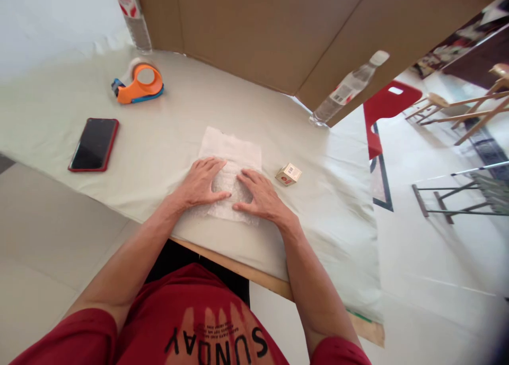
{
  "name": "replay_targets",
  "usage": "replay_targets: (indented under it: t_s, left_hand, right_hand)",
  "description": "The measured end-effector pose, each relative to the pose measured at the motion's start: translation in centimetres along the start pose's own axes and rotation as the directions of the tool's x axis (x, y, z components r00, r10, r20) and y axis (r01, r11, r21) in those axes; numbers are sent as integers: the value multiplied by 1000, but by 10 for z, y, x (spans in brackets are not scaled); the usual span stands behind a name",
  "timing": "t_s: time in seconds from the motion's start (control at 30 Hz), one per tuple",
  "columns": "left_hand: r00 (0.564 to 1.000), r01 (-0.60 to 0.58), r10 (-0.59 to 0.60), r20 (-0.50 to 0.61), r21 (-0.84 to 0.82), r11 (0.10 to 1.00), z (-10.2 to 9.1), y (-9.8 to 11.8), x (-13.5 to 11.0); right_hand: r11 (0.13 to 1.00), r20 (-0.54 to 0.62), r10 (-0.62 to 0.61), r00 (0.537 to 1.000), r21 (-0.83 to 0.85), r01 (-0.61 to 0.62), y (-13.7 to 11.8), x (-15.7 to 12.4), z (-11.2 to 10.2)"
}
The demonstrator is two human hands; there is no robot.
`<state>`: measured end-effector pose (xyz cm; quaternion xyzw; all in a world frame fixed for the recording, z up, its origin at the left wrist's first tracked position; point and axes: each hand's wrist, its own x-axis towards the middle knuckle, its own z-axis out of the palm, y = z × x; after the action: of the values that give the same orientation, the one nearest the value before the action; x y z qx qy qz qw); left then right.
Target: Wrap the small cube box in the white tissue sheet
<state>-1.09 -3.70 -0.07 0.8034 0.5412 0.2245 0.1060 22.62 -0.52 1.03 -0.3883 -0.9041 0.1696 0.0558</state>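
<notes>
A white sheet of bubble wrap (pixel 233 145) lies flat on the cloth-covered table before me. My left hand (pixel 203 182) rests on its left part, fingers stretched out and thumb pointing inward. On the right part lies my right hand (pixel 260 197), palm down with the fingers spread. Between the two thumbs a strip of the wrap shows, and the rest of its near half is partly covered by my hands. Just right of my right hand, apart from it, sits a small cream-coloured box (pixel 289 174) with a barcode label on top.
A phone (pixel 94 145) in a red case and an orange tape dispenser (pixel 145 84) lie at the left. Large cardboard (pixel 254 31) stands along the back, with a plastic bottle (pixel 137 23) at its left and another bottle (pixel 345 92) at its right. Stools (pixel 437 100) stand beyond.
</notes>
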Motion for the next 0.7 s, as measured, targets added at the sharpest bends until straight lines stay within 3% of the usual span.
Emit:
replay_targets:
  t_s: [0.1,0.17,0.23,0.27,0.33,0.37,0.47,0.53,0.6,0.7]
  left_hand:
    - [996,12,-11,-92,12,1000,-2,-1,1]
    - [998,13,-11,-63,35,999,-2,-2,1]
    - [1000,7,-7,4,54,999,-1,-2,1]
    - [999,4,-6,32,59,998,-1,-2,1]
    - [998,7,-11,68,58,998,-2,-1,1]
    - [997,12,-16,79,51,999,-3,-1,1]
    - [995,25,-28,100,28,999,-5,1,0]
    - [994,29,-30,105,16,999,-6,2,0]
    - [993,27,-28,111,7,1000,-6,2,0]
    - [993,28,-27,113,-7,1000,-5,1,1]
  right_hand:
    - [1000,-16,-17,1000,25,17,5,-2,1]
    - [997,-63,-42,997,57,46,7,-3,-3]
    - [997,-216,-13,976,72,29,13,-6,-10]
    - [997,-326,36,945,69,-14,18,-8,-15]
    - [981,-538,190,821,67,-183,34,-13,-25]
    - [958,-578,268,771,73,-278,44,-16,-29]
    - [838,-467,528,709,151,-525,68,-27,-37]
    - [780,-381,622,684,231,-581,73,-31,-40]
    - [793,-429,609,667,332,-510,65,-31,-44]
    - [884,-599,448,664,408,-229,33,-22,-51]
